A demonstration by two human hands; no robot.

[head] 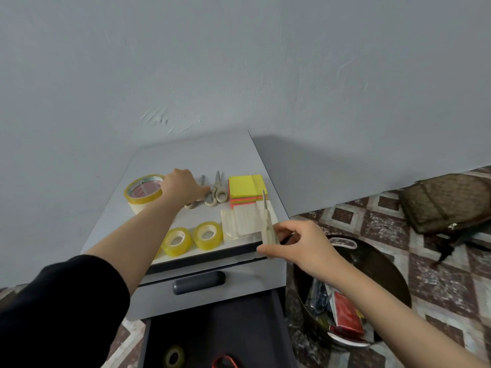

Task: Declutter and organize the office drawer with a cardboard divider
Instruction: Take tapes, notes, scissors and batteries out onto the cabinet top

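Left sleeve (53, 309): black, lower left of the frame, the bare forearm reaching up toward centre.
Open drawer (212, 330): bottom centre, pulled out, with a dark interior; a dark tape roll (174, 356) and a red loop (224, 362) lie at its near end.
Upper drawer (252, 277): just above it, grey, with a dark handle (198, 282).
Right hand (295, 243): right of centre, thumb and fingers pinched on a beige-handled tool (267, 227), its metal tip pointing up.
Left hand (183, 187): centre, fingers bent down onto the left scissors (198, 192); whether they grip cannot be told.
Cabinet top (199, 155): holds a large tape roll (143, 192), the right scissors (216, 191), sticky notes (245, 189), paper slips (244, 221) and two yellow tape rolls (177, 240).
Dark bin (385, 274): lower right, holding wrappers.
Brown bag (446, 203): right edge, on the tiled floor.
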